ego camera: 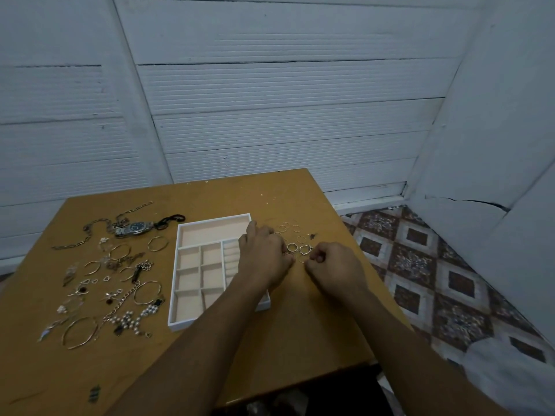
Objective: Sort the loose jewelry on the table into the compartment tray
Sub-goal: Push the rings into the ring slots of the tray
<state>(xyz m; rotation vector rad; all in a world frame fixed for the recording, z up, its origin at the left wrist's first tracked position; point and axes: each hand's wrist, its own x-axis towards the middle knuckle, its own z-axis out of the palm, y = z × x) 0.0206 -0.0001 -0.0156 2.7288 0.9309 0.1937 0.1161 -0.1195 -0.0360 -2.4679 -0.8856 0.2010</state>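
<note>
Brown table (210,199), rings (292,247) beside the tray (215,220): your right hand (333,265) seemingly pinches one, left hand's (264,253) hold I can't tell. A nudge scatters them.

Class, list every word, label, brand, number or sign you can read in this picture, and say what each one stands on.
No text can be read anywhere in this view.
watch: its dark dial may carry marks, but they are too small and blurred to read.
tray: plain, no label shows.
table: bare wood with specks, no print shows.
</note>
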